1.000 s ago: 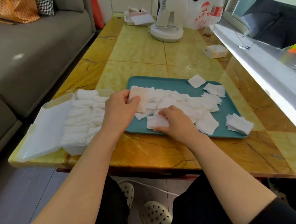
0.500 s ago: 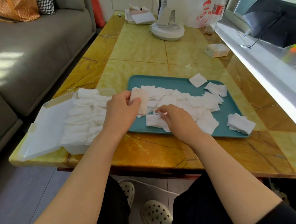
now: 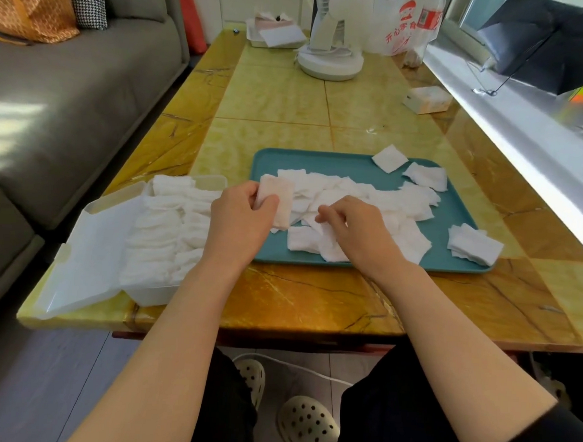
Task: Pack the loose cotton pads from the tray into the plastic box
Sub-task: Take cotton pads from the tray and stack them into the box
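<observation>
The teal tray [image 3: 273, 159] lies flat, right of centre. Loose white square cotton pads [image 3: 402, 203] are heaped across its middle, and a small pile [image 3: 474, 245] overhangs its right rim. My left hand [image 3: 239, 218] grips a stack of pads [image 3: 279, 200] upright over its left end, and my right hand [image 3: 360, 234] pinches a single pad [image 3: 331, 248]. Just left sits the translucent plastic box [image 3: 151, 294], lid [image 3: 88, 261] open leftward, packed with rows of pads.

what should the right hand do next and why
Probably the right hand should pinch the loose pad its fingers touch and add it to the stack the left hand holds, since many pads lie on the tray.
</observation>
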### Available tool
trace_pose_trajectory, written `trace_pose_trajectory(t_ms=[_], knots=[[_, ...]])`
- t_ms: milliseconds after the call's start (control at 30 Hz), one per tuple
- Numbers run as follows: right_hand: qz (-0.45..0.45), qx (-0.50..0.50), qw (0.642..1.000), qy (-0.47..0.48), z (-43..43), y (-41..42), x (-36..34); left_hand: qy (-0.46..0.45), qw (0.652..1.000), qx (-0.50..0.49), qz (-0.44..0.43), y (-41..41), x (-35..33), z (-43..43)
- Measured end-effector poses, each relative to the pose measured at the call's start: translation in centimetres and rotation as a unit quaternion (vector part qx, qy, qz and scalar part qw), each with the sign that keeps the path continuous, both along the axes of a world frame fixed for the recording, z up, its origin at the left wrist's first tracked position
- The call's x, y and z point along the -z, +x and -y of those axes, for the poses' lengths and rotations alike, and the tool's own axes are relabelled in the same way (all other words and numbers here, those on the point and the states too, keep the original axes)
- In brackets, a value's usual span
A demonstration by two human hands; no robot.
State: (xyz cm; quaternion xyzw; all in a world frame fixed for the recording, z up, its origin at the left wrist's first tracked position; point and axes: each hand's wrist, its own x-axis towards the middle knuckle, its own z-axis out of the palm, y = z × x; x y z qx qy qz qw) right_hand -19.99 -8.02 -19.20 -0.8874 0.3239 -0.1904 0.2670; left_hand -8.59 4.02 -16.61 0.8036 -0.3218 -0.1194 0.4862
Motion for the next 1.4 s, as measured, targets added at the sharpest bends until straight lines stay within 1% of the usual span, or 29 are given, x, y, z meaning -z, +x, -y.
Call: trace_pose_trajectory(t_ms=[100, 167, 200, 233, 267, 333, 367, 400, 433, 467, 500, 567, 600, 633, 767, 867, 1000, 1100, 1133, 1200, 1267, 1300, 1333, 1400], knots=[[0.155, 0.022, 0.984, 0.086, -0.5, -0.2, -0.6, -0.001, 1.000, -0.004, 0.007, 0.0, 0.2, 0.1], [0.209, 0.033, 0.972, 0.105, -0.8, -0.5, -1.2, -0.001, 1.000, -0.014, 0.009, 0.0, 0.5, 0.2], [0.234, 0.041, 0.963, 0.126, -1.0, -0.5, -1.5, -0.001, 1.000, -0.018, 0.006, 0.1, 0.6, 0.3], [0.268, 0.047, 0.947, 0.170, -1.1, -0.6, -1.9, 0.000, 1.000, -0.020, 0.000, 0.0, 0.8, 0.4], [0.311, 0.045, 0.921, 0.232, -1.3, -0.6, -2.3, 0.001, 1.000, -0.018, -0.008, -0.2, 0.9, 0.5], [0.383, 0.018, 0.850, 0.362, -1.7, -0.6, -3.1, 0.002, 1.000, -0.002, -0.019, -0.4, 1.0, 0.7], [0.399, 0.003, 0.819, 0.412, -2.0, -0.5, -3.3, -0.001, 1.000, 0.008, -0.029, -0.5, 1.0, 0.8], [0.396, -0.007, 0.805, 0.442, -2.2, -0.4, -3.2, -0.007, 0.999, 0.017, -0.045, -0.7, 0.8, 1.0], [0.378, -0.011, 0.809, 0.451, -2.4, -0.3, -3.1, -0.013, 0.997, 0.027, -0.066, -0.8, 0.8, 1.1], [0.350, -0.009, 0.826, 0.442, -2.6, -0.2, -2.8, -0.020, 0.996, 0.038, -0.084, -0.9, 0.8, 1.2], [0.318, -0.005, 0.852, 0.417, -2.6, 0.0, -2.4, -0.030, 0.993, 0.048, -0.100, -1.1, 0.7, 1.2], [0.255, 0.012, 0.909, 0.330, -2.6, 0.3, -1.8, -0.037, 0.990, 0.064, -0.122, -1.4, 0.5, 1.2], [0.239, 0.017, 0.926, 0.292, -2.6, 0.4, -1.7, -0.035, 0.989, 0.068, -0.125, -1.5, 0.5, 1.2], [0.235, 0.020, 0.933, 0.271, -2.5, 0.5, -1.7, -0.036, 0.988, 0.072, -0.129, -1.5, 0.4, 1.2], [0.244, 0.023, 0.939, 0.241, -2.2, 0.4, -1.7, -0.043, 0.984, 0.085, -0.151, -1.7, 0.1, 1.3], [0.228, 0.031, 0.951, 0.208, -2.1, 0.5, -1.4, -0.042, 0.985, 0.082, -0.147, -2.0, -0.1, 1.1], [0.215, 0.035, 0.963, 0.159, -2.1, 0.4, -1.1, -0.034, 0.984, 0.065, -0.164, -2.0, -0.2, 1.2], [0.195, 0.036, 0.973, 0.121, -2.2, 0.3, -0.9, -0.020, 0.979, 0.079, -0.187, -2.2, -0.5, 0.8], [0.189, 0.031, 0.974, 0.122, -2.2, 0.4, -0.9, -0.017, 0.980, 0.090, -0.175, -2.2, -0.5, 0.6], [0.188, 0.028, 0.972, 0.138, -2.0, 0.5, -0.8, -0.021, 0.988, 0.091, -0.123, -2.2, -0.5, 0.5], [0.214, 0.045, 0.965, 0.147, -1.7, 0.6, -0.6, -0.028, 0.995, 0.048, -0.077, -1.7, -0.3, 0.5], [0.217, 0.053, 0.966, 0.126, -1.5, 0.6, -0.5, -0.031, 0.998, 0.021, -0.057, -1.5, -0.1, 0.5], [0.202, 0.052, 0.974, 0.094, -1.1, 0.6, -0.2, -0.033, 0.999, -0.002, -0.039, -1.1, 0.1, 0.5], [0.123, 0.016, 0.991, 0.043, -0.6, 0.6, 0.5, -0.034, 0.999, -0.028, -0.014, -0.6, 0.2, 0.4]])
